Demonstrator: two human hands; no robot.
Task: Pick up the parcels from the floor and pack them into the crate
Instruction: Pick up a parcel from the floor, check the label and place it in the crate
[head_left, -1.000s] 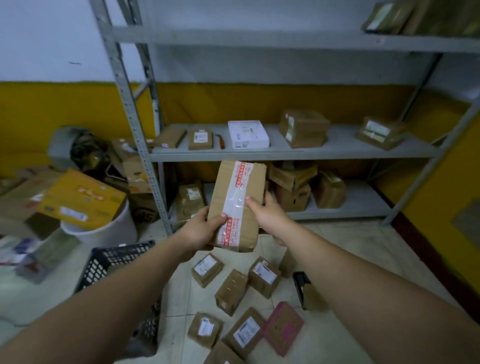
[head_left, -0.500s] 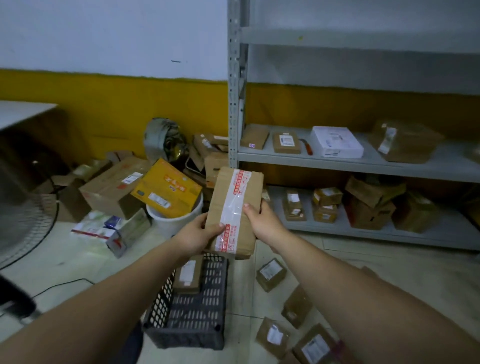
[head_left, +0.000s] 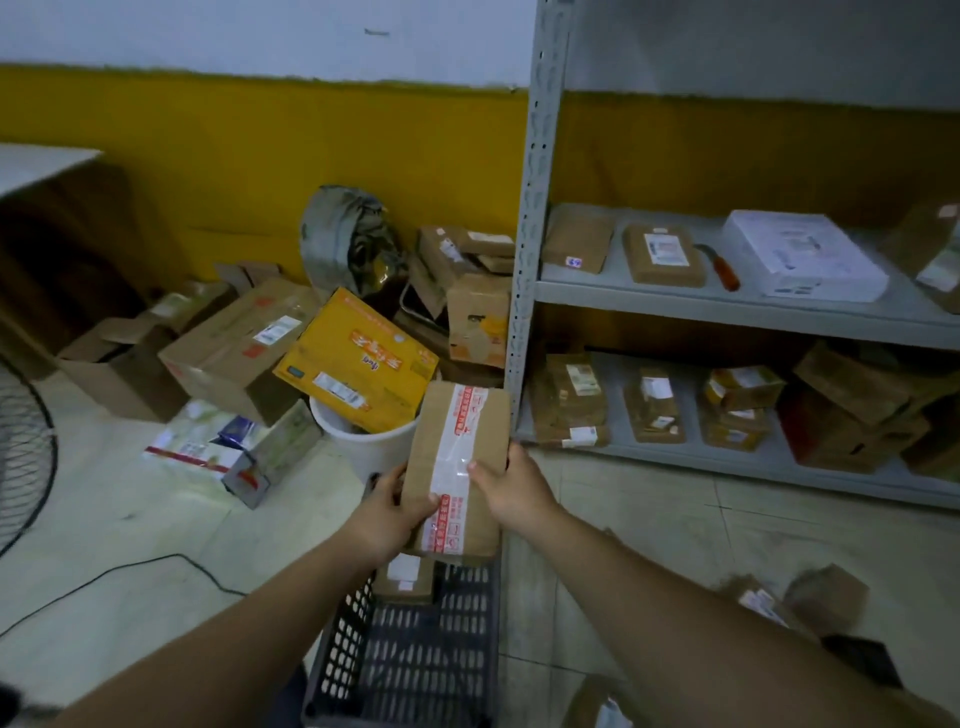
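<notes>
A brown cardboard parcel (head_left: 457, 457) with a white and red tape strip down its face is held upright in both hands above the far end of the dark slotted crate (head_left: 415, 670). My left hand (head_left: 389, 512) grips its lower left edge, thumb across the front. On the parcel's right side my right hand (head_left: 511, 491) holds it, thumb on the tape. One small brown parcel (head_left: 405, 574) with a white label lies inside the crate, under the held one. More parcels (head_left: 826, 595) lie blurred on the floor at the lower right.
A grey metal shelf rack (head_left: 535, 260) with boxes stands right of the crate. A white bucket (head_left: 363, 441) holding a yellow box (head_left: 358, 364) is just beyond the crate, amid piled cartons. A fan guard (head_left: 21, 452) and a black cable (head_left: 156, 564) are at the left.
My view has swung left, bringing the crate under my hands. Both hands have lowered the taped parcel toward the crate; the floor parcels have slid to the lower right.
</notes>
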